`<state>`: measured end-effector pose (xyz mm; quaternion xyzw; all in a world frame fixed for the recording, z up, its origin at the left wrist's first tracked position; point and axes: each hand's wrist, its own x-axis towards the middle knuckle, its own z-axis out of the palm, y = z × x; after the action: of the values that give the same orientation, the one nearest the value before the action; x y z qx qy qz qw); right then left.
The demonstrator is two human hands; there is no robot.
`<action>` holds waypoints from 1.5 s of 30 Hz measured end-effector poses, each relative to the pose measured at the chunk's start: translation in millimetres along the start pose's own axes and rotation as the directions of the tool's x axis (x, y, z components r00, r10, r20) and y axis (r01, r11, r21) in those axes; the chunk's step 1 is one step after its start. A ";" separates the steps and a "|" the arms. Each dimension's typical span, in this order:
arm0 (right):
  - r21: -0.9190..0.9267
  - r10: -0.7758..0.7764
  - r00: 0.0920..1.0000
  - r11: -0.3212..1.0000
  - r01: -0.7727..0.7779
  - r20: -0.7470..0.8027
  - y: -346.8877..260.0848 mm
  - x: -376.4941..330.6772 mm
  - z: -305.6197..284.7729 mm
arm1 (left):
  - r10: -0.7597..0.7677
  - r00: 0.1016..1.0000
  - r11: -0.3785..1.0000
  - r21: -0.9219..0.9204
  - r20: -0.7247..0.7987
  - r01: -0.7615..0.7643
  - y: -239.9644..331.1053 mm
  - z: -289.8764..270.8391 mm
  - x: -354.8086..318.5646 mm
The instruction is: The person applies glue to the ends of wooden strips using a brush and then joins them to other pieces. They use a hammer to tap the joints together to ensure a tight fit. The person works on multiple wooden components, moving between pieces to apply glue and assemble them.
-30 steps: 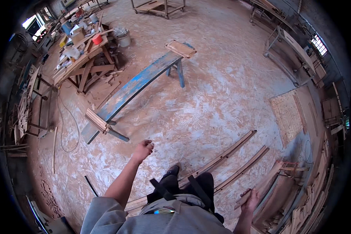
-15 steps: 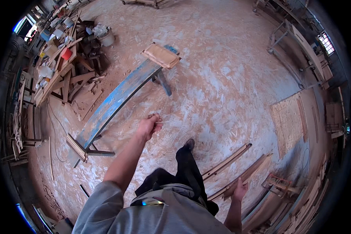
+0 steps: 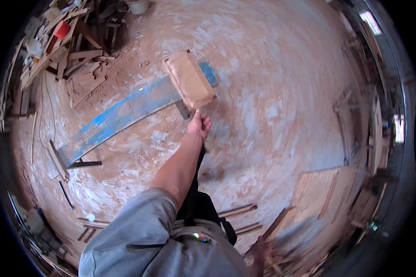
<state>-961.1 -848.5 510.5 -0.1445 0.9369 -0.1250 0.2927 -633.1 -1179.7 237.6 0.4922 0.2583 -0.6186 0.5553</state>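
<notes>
Head view, looking down: your left hand [image 3: 198,127] is stretched forward at the end of a bare forearm, fingers loosely curled and gripping nothing, its fingertips just at the near corner of the tan wooden block [image 3: 189,79]. That block lies across the right end of the long blue plank [image 3: 125,115], which runs away to the left on low trestle legs over the dusty floor [image 3: 272,106]. Your right hand [image 3: 262,247] shows low at the near edge, motion-blurred; whether it is open or closed you cannot tell. Thin wooden strips [image 3: 238,211] lie on the floor just beside it. Far left, a cluttered workbench [image 3: 55,51] with offcuts around it.
</notes>
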 end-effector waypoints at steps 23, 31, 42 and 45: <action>-0.268 -0.371 0.748 0.770 0.579 0.551 -322.2 308.6 6.1 | 0.293 0.918 0.903 -0.237 -0.267 -0.357 -21.2 26.0 8.8; -0.246 -0.402 0.653 0.699 0.672 0.642 -416.0 304.4 65.8 | 0.472 0.850 0.786 -0.326 -0.235 -0.526 -21.8 -73.4 -86.1; -0.179 -0.406 0.345 0.394 0.901 0.846 -390.2 52.1 182.1 | 0.720 0.550 0.329 -0.490 -0.422 -0.807 -13.7 -296.8 -354.5; -0.150 -0.383 0.248 0.268 0.952 0.890 -353.6 -39.2 208.7 | 0.739 0.491 0.246 -0.493 -0.462 -0.834 -21.4 -372.4 -387.6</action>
<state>-738.4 -1194.1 476.9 -0.7053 0.5184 0.1753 0.4506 -572.5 -684.1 437.7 0.3601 0.2147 -0.0839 0.9040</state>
